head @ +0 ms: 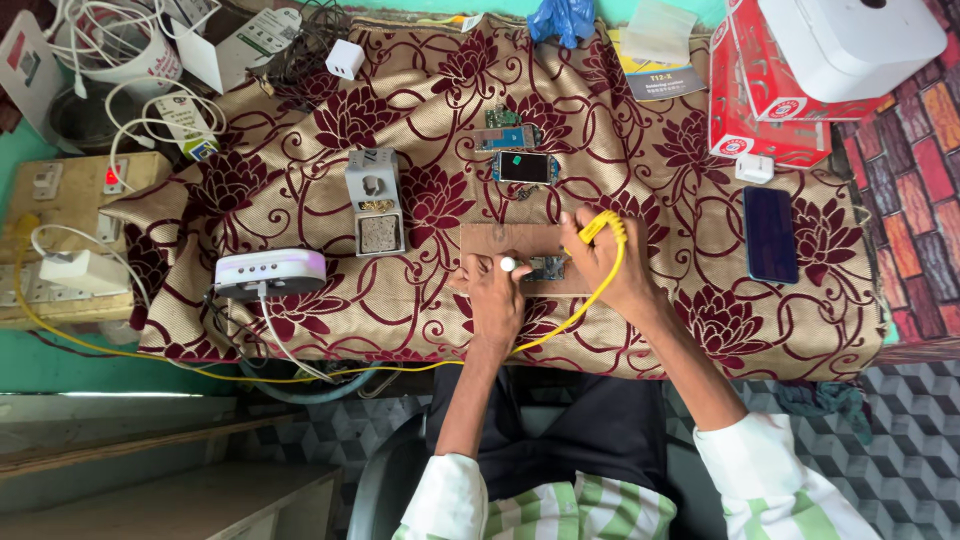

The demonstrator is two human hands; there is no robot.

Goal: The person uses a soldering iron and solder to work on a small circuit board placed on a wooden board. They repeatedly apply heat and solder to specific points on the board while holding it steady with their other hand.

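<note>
Left hand (495, 290) fingers pinching a small white-tipped tool, steadying the circuit board (547, 267) on the wooden block (505, 243), while right hand (600, 255) is gripping the yellow soldering iron (600, 226) over it.

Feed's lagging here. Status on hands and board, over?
Left hand steadying small circuit board on wooden block. Right hand gripping yellow soldering iron. Nothing blocking.

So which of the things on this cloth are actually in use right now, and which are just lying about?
In use:
left hand with small white-tipped tool
right hand gripping yellow-handled iron
circuit board
wooden board

Lying about:
dark phone
red boxes
white charger
grey tip stand
spare phone parts
</note>
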